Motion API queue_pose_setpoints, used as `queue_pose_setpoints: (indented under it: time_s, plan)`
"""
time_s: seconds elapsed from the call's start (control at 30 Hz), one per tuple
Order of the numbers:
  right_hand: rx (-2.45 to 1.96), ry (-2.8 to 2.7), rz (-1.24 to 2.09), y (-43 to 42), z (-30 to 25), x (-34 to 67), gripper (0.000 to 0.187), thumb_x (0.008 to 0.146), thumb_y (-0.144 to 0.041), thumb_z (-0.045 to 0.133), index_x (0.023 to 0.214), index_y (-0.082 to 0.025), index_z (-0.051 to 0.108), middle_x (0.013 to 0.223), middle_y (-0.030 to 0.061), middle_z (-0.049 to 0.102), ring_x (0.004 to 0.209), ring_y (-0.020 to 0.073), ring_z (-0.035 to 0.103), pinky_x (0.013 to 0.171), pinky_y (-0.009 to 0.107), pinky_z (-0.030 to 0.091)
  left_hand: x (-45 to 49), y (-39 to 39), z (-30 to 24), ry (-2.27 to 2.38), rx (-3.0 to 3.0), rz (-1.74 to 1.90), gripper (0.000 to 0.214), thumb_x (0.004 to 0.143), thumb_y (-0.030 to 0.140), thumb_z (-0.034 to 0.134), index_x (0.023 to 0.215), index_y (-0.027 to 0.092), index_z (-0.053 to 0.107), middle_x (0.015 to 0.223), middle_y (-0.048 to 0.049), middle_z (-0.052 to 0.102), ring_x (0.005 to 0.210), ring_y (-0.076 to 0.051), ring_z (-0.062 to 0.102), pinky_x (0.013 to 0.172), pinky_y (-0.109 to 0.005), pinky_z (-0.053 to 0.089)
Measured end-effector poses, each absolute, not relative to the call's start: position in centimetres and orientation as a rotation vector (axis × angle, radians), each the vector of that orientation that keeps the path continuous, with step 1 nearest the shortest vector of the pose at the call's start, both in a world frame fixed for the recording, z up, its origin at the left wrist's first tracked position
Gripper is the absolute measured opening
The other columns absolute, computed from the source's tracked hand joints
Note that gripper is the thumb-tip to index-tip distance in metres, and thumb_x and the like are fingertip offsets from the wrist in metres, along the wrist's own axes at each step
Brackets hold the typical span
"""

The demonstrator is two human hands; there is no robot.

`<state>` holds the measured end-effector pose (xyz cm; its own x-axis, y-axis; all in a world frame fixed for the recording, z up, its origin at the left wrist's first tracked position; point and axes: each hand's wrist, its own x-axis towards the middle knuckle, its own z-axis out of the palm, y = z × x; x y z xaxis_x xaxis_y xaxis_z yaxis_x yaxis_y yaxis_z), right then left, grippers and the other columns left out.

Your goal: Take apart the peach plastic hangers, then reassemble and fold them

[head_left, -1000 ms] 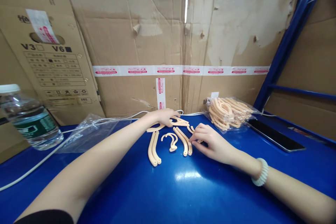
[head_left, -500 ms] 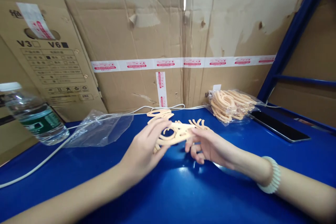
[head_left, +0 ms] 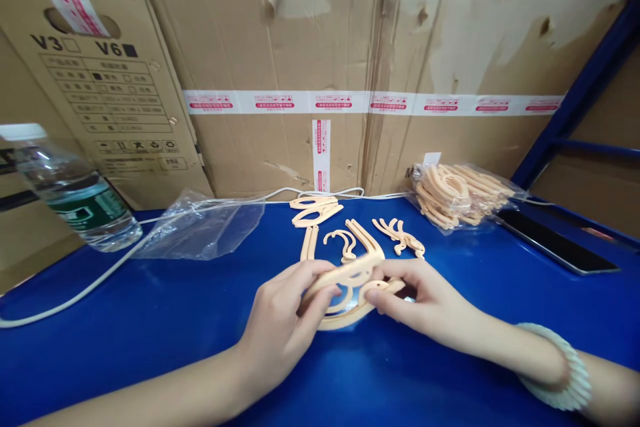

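Cardboard wall point(head_left: 280, 47), w/ red-&-white tape, in bkgd., well behind held beige frame point(head_left: 343, 273). Blue table point(head_left: 350, 380) beneath frame. Carton point(head_left: 115, 93) printed "V3"/"V6", back L of frame. L hand point(head_left: 290, 313) grasps frame's L end, thumb + fingers pinching. R hand point(head_left: 425, 293) grips its R end, thumb on near side. Frame sits tilted betw. the two; can't tell if 1 pc. or 2. Water btl. point(head_left: 85, 203), white cap, green label, far L of frame; clear plastic bag point(head_left: 205, 230) back L, nearer. Bagged beige parts point(head_left: 457, 197) back R; black phone point(head_left: 557, 240) farther R. Loose frames point(head_left: 325, 215) behind it. Just behind: curved rods point(head_left: 365, 240). Smallest: hooks point(head_left: 399, 237), back R.
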<state>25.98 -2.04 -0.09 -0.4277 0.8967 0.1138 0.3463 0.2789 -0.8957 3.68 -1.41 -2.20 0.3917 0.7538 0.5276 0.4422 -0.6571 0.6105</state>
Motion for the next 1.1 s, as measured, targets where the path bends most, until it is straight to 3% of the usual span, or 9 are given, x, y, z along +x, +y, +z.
queue_pose_setpoints:
  time_s: [0.2,0.37,0.53,0.63,0.77,0.87,1.0,1.1]
  plan:
    - [-1.126,-1.855,0.931,-1.3,0.4,26.5,0.030,0.088,-0.042,0.060,0.074,-0.015,0.065,0.074,0.0023,0.058,0.063,0.0114,0.048,0.052,0.022,0.038,3.7,-1.1,-1.9,1.130,1.932,1.194,0.021,0.102,0.034,0.038,0.095,0.021,0.054,0.090,0.0004,0.069,0.080,-0.014,0.063,0.073,-0.024,0.045]
    - [-1.135,-1.603,0.922,-0.6,-0.2,27.2,0.030,0.085,-0.045,0.066,0.078,-0.016,0.070,0.071,0.0012,0.058,0.058,0.0092,0.043,0.048,0.021,0.033,3.9,0.0,-2.1,1.163,1.687,1.222,0.027,0.101,0.040,0.040,0.085,0.020,0.052,0.076,0.0018,0.064,0.069,-0.014,0.057,0.066,-0.025,0.043]
    - [-1.015,-1.311,1.051,-0.2,-0.2,27.6,0.032,0.083,-0.046,0.072,0.076,-0.017,0.061,0.068,-0.0036,0.053,0.052,0.0045,0.039,0.043,0.015,0.030,3.9,0.4,-1.9,1.157,1.561,1.218,0.032,0.097,0.043,0.045,0.076,0.019,0.051,0.067,0.0014,0.060,0.063,-0.014,0.052,0.061,-0.025,0.039]
    - [-0.969,-1.192,1.221,-0.2,-0.2,27.3,0.033,0.075,-0.044,0.080,0.080,-0.017,0.062,0.072,-0.0023,0.059,0.053,0.0051,0.049,0.043,0.015,0.040,3.9,-0.1,-1.3,1.082,1.629,1.137,0.033,0.096,0.044,0.045,0.076,0.019,0.052,0.069,0.0011,0.057,0.067,-0.015,0.052,0.064,-0.026,0.039]
    - [-0.943,-1.176,1.369,-0.4,-0.9,26.6,0.035,0.065,-0.037,0.088,0.081,-0.016,0.064,0.075,-0.0003,0.065,0.064,0.0108,0.065,0.057,0.020,0.055,3.9,-0.7,-1.0,0.877,1.709,0.857,0.025,0.090,0.044,0.056,0.086,0.018,0.055,0.093,-0.0022,0.059,0.080,-0.016,0.052,0.069,-0.027,0.039]
    - [-0.910,-1.287,1.387,-0.6,-1.5,26.3,0.030,0.068,-0.035,0.086,0.079,-0.017,0.064,0.079,0.0013,0.068,0.067,0.0136,0.069,0.060,0.024,0.059,3.9,-0.4,-1.3,0.740,1.606,0.672,0.031,0.085,0.047,0.061,0.088,0.020,0.048,0.096,-0.0042,0.061,0.081,-0.017,0.055,0.062,-0.025,0.037]
    - [-0.802,-1.522,1.229,-1.0,-1.7,26.2,0.020,0.076,-0.031,0.079,0.074,-0.018,0.065,0.082,0.0033,0.070,0.071,0.0153,0.069,0.065,0.027,0.059,4.3,0.0,-1.7,0.730,1.549,0.603,0.037,0.087,0.052,0.058,0.102,0.019,0.049,0.077,0.0013,0.056,0.066,-0.014,0.050,0.057,-0.024,0.033]
    - [-0.763,-1.718,1.026,-1.4,-1.7,26.2,0.012,0.084,-0.027,0.072,0.077,-0.018,0.067,0.080,0.0045,0.072,0.076,0.0165,0.069,0.068,0.027,0.057,4.6,-0.2,-1.5,0.789,1.684,0.530,0.029,0.091,0.045,0.054,0.101,0.017,0.054,0.070,0.0037,0.050,0.060,-0.012,0.042,0.056,-0.024,0.030]
